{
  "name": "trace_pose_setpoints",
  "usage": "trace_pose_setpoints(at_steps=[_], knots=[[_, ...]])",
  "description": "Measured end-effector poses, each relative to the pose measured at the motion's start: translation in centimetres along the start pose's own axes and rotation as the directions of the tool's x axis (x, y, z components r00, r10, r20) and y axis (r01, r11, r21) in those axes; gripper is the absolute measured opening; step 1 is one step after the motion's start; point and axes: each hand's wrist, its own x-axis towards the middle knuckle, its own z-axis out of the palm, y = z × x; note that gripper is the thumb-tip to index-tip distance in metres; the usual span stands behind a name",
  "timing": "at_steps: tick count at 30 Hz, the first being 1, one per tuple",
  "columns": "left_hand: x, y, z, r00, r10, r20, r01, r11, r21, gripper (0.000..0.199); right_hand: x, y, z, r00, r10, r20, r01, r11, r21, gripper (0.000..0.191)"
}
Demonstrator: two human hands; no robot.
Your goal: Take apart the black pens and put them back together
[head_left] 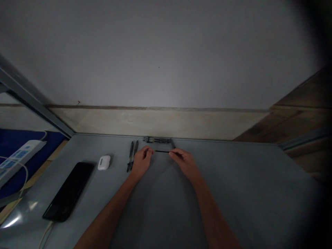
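Nearest, at the left of the grey tabletop, a pale cable is run up to the lower end of a black phone, which is laid flat and slanted. Beyond the phone's upper end, a small white case is set down, well apart from the hands. Farther left, off the tabletop, a white power strip is seen on a blue surface.

Farther in, a thin black rod is held level between the two hands, its bare middle spanning the gap. Its left end is pinched at the fingertips of the left hand, its right end between the thumb and fingers of the right hand. Both hands are nearly closed; the exact finger placement cannot be told.

Just beside the left hand, on its outer side, two dark pens are laid side by side, one partly hidden by the hand. Just past the rod, a cluster of dark pen-like pieces is lined along the far edge, below a beige strip and a pale wall.
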Motion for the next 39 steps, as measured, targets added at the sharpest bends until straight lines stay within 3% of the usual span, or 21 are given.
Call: trace_pose_setpoints(at_steps=[4, 12, 16, 22, 27, 33, 39], knots=[[-0.1, 0.0, 0.0, 1.0, 0.021, 0.015, -0.021, 1.0, 0.003, 0.026, -0.1, 0.0, 0.0, 0.998, 0.053, -0.013, -0.053, 0.999, -0.008, 0.043], [-0.1, 0.0, 0.0, 1.0, 0.009, -0.002, -0.009, 1.0, 0.017, 0.027, 0.1, 0.0, 0.1, 1.0, -0.002, -0.014, 0.003, 0.999, 0.043, 0.029], [-0.1, 0.1, 0.0, 1.0, 0.013, -0.001, -0.013, 0.999, 0.03, 0.028, 0.0, 0.1, 0.1, 0.999, 0.014, -0.031, -0.013, 0.999, 0.041, 0.028], [-0.2, 0.3, 0.1, 0.999, 0.019, 0.028, -0.02, 0.999, 0.038, 0.025, -0.1, 0.3, 0.1, 0.998, 0.045, -0.039, -0.045, 0.999, 0.019, 0.044], [-0.3, 0.3, 0.0, 0.998, 0.055, 0.024, -0.056, 0.997, 0.047, 0.022, 0.1, 0.6, 0.2, 0.997, 0.028, -0.071, -0.025, 0.999, 0.045, 0.033], [-0.9, 0.9, 0.1, 0.987, 0.13, 0.095, -0.149, 0.962, 0.228, 0.025, 0.3, 1.0, 0.4, 0.979, 0.106, -0.174, -0.066, 0.973, 0.223, 0.033], [-1.6, 1.7, 0.8, 0.944, 0.23, 0.235, -0.316, 0.831, 0.457, 0.037, 0.3, 0.6, 0.1, 0.967, 0.105, -0.233, -0.02, 0.939, 0.343, 0.032]])
